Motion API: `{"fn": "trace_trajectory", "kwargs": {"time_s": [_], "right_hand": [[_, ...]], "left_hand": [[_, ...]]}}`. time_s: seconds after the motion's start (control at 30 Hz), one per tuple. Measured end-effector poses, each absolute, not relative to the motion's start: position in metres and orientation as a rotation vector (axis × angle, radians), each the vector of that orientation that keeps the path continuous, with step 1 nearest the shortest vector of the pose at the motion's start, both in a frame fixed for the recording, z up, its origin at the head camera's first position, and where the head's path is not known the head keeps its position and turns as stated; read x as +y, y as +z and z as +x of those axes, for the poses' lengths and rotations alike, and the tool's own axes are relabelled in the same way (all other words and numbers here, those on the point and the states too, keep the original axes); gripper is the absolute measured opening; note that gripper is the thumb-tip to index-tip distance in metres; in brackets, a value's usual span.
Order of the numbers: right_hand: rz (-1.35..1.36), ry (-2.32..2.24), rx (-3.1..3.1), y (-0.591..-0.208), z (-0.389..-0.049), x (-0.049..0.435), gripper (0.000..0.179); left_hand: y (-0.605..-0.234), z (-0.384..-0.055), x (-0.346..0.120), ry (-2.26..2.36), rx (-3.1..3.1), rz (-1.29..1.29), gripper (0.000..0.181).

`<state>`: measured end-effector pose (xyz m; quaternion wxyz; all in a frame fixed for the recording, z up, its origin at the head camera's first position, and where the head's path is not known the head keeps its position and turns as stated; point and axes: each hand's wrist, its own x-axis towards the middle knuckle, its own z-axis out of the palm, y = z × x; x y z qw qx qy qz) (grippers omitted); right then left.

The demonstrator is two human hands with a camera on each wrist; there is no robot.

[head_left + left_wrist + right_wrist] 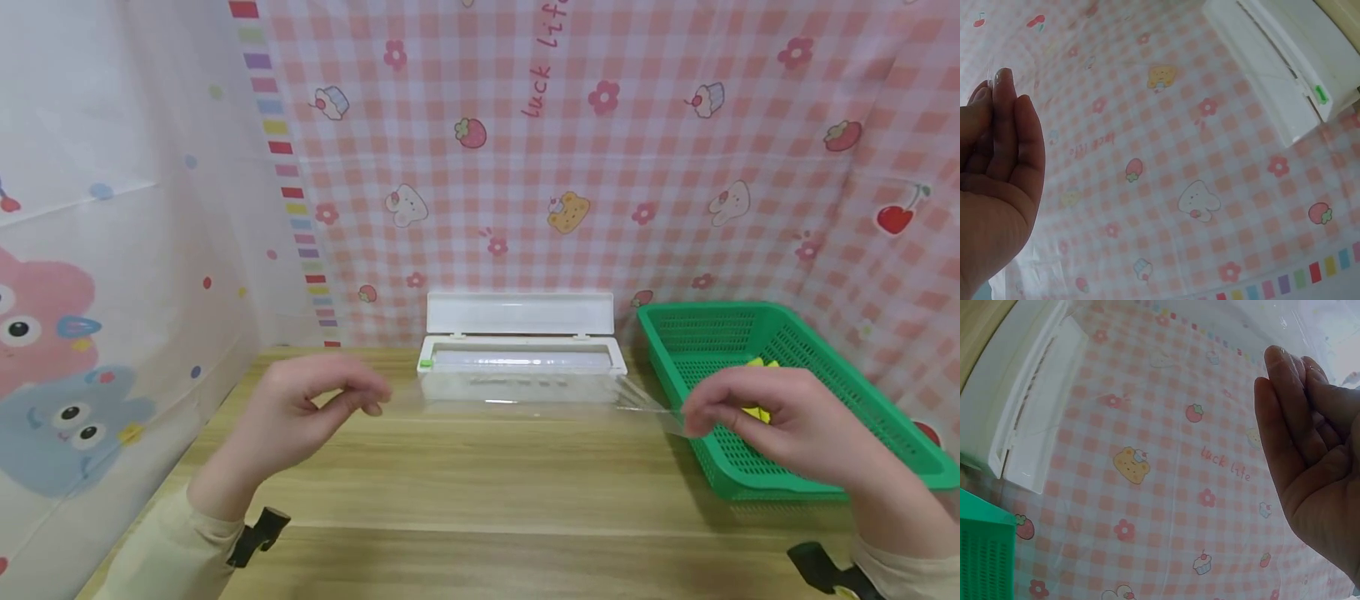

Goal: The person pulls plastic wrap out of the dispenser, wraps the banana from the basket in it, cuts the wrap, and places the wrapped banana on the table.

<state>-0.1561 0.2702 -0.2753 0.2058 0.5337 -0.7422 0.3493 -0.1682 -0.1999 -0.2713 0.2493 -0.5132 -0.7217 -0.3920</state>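
Observation:
A clear sheet of plastic wrap (pixel 517 400) stretches between my two hands in the head view, in front of a white wrap dispenser (pixel 521 343). The dispenser's lid (pixel 520 314) is raised, and a roll of wrap (pixel 522 359) shows inside. My left hand (pixel 318 408) pinches the sheet's left end between thumb and fingers. On the other side my right hand (pixel 780 417) pinches the right end, above the green basket's near left part. The wrap is so transparent that its edges are hard to follow. Both wrist views show thumb and fingertips pressed together.
A green plastic basket (pixel 750 492) stands at the right, with a yellow object (pixel 759 413) inside, partly hidden by the right hand. Behind the wooden table (pixel 480 500) hangs a pink checked cloth (pixel 510 167). A white printed cloth (pixel 150 275) lines the left side.

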Motion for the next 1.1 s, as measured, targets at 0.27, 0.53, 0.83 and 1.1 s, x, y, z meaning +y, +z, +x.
{"fn": "trace_trajectory", "kwargs": {"time_s": [0.27,0.53,0.83,1.1], "right_hand": [[1.688,1.095,-2.067,-0.289,-0.153,0.267,0.01],[1.763,1.135,-2.103,-0.302,-0.15,0.266,0.016],[1.789,1.208,-2.254,-0.326,-0.145,0.268,0.034],[1.77,1.334,-2.354,-0.356,-0.139,0.268,0.034]], "left_hand": [[-0.291,-0.16,-0.203,-1.127,-1.995,-1.446,0.013],[-0.305,-0.154,-0.208,-1.173,-2.097,-1.453,0.039],[-0.325,-0.147,-0.209,-1.22,-2.145,-1.546,0.038],[-0.354,-0.145,-0.209,-1.196,-2.19,-1.651,0.03]]}}
